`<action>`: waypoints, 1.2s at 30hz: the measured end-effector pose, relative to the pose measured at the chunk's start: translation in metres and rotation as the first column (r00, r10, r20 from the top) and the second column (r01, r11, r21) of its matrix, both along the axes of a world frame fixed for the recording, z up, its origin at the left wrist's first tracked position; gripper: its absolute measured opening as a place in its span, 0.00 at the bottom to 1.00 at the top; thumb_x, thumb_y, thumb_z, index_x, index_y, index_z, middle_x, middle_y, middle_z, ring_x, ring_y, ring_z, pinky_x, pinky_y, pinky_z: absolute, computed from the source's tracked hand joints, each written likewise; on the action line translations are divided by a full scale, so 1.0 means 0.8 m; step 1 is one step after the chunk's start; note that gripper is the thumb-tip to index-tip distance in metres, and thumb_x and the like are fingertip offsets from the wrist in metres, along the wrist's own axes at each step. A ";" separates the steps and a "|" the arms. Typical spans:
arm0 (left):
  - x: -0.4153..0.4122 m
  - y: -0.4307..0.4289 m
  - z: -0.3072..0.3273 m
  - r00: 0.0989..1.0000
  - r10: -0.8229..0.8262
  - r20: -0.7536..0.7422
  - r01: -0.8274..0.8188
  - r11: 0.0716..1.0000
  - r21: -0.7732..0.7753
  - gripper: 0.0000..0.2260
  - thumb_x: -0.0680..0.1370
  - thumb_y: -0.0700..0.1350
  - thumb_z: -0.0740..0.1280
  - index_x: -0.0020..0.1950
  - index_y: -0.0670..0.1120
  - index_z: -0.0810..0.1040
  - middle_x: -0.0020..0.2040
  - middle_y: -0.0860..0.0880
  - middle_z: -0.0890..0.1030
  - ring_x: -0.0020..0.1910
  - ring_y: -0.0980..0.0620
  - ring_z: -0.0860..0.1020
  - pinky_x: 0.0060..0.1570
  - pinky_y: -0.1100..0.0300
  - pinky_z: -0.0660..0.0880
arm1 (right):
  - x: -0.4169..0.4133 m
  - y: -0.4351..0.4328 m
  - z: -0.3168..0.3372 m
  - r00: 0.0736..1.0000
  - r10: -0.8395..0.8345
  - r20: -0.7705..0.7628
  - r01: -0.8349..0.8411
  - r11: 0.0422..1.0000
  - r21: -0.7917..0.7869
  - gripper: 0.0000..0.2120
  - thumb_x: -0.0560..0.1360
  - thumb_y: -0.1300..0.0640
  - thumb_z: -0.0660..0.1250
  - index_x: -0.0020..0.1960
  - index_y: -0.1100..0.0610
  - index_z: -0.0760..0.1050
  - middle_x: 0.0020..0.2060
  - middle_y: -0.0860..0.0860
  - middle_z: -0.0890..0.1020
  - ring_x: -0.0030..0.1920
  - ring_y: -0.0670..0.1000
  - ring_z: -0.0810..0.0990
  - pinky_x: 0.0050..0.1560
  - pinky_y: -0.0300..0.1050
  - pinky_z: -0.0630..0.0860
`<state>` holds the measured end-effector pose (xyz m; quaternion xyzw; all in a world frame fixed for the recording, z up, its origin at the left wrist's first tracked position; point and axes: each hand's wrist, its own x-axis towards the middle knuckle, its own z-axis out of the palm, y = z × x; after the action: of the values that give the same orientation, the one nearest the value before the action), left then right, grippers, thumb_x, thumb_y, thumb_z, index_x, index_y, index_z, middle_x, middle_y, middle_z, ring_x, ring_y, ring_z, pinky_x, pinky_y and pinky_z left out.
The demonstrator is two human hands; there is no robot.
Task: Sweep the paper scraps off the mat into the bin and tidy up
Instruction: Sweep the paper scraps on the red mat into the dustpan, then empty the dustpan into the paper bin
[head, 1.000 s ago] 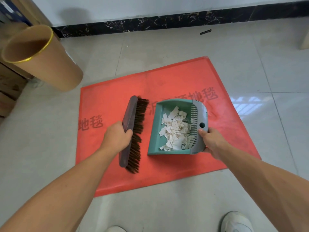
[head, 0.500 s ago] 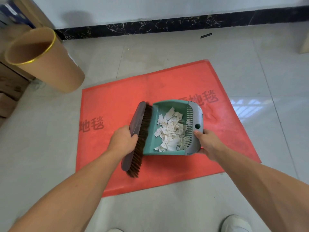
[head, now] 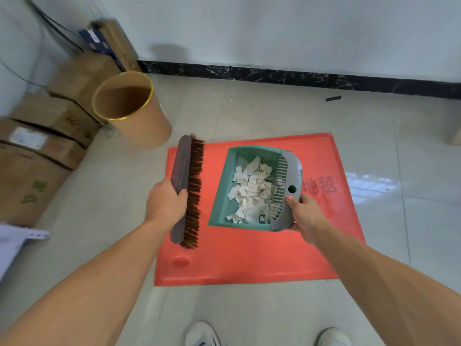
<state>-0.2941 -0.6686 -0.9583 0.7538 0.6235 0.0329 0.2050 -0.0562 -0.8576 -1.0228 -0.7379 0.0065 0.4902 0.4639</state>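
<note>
**Left hand** (head: 166, 204): fingers (head: 183, 194) are wrapped round the wooden back of the hand brush (head: 181, 161). They grip it near the middle, with the bristles facing the dustpan.

**Right hand** (head: 308, 217): the thumb lies on top of the grey handle end of the teal dustpan (head: 223, 186). The other fingers are underneath and out of sight. The grip reads as a pinch on the handle edge. Brush and dustpan are held side by side, apart, over the red mat (head: 249, 260).

**Paper scraps** (head: 252, 193): a heap lies inside the dustpan, banked toward the comb-toothed handle end. No scraps are seen on the exposed mat surface. The patch beneath the pan is hidden. An oval mark near the mat's near-left corner looks like a moulded dimple, not paper.

**Bin** (head: 149, 128): a brown cylinder with a gold rim stands on the tiled floor (head: 249, 315) just beyond the mat's far-left corner. It is near the brush tip and apart from the dustpan. The visible inner wall shows no paper and the bottom is hidden. Cardboard boxes (head: 50, 136) are stacked to its left.

**Assessment:** the gathering stage appears complete. Outstanding items are carrying the pan to the bin, tipping the scraps in without spillage, and putting the brush and dustpan away. Judged a little past halfway.
</note>
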 end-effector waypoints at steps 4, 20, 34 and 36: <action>-0.035 0.030 0.113 0.999 0.049 -0.011 -0.049 0.999 0.010 0.11 0.76 0.49 0.64 0.53 0.42 0.73 0.49 0.43 0.77 0.46 0.45 0.73 0.46 0.51 0.72 | -0.024 0.039 0.120 1.000 0.021 -0.002 -0.021 1.000 -0.018 0.04 0.82 0.53 0.61 0.53 0.53 0.73 0.53 0.53 0.83 0.50 0.55 0.84 0.46 0.58 0.83; -0.092 0.184 0.408 0.973 0.232 -0.014 -0.232 0.969 -0.081 0.10 0.77 0.52 0.64 0.54 0.48 0.72 0.49 0.49 0.76 0.46 0.49 0.76 0.46 0.53 0.77 | -0.099 0.231 0.414 0.998 0.054 0.028 -0.053 0.998 -0.044 0.06 0.81 0.52 0.62 0.52 0.54 0.73 0.53 0.56 0.83 0.52 0.60 0.83 0.50 0.65 0.81; -0.082 0.342 0.421 0.951 0.303 -0.056 -0.307 0.949 -0.068 0.13 0.78 0.49 0.64 0.59 0.43 0.72 0.55 0.44 0.76 0.53 0.46 0.76 0.46 0.56 0.72 | -0.082 0.435 0.403 0.954 0.287 0.088 -0.269 0.947 -0.175 0.10 0.82 0.51 0.60 0.55 0.56 0.73 0.53 0.56 0.81 0.51 0.60 0.82 0.48 0.61 0.83; -0.090 0.370 0.408 0.949 0.311 -0.060 -0.315 0.946 -0.072 0.12 0.78 0.49 0.64 0.58 0.44 0.72 0.54 0.44 0.76 0.52 0.46 0.76 0.47 0.55 0.74 | -0.093 0.462 0.389 0.953 0.295 0.073 -0.276 0.941 -0.194 0.09 0.81 0.51 0.60 0.54 0.56 0.73 0.52 0.57 0.81 0.50 0.60 0.82 0.46 0.61 0.83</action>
<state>-0.3659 -0.3728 -0.6321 0.6371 0.7406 0.0217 0.2125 -0.1307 -0.4876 -0.7116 -0.7941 -0.0793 0.5117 0.3183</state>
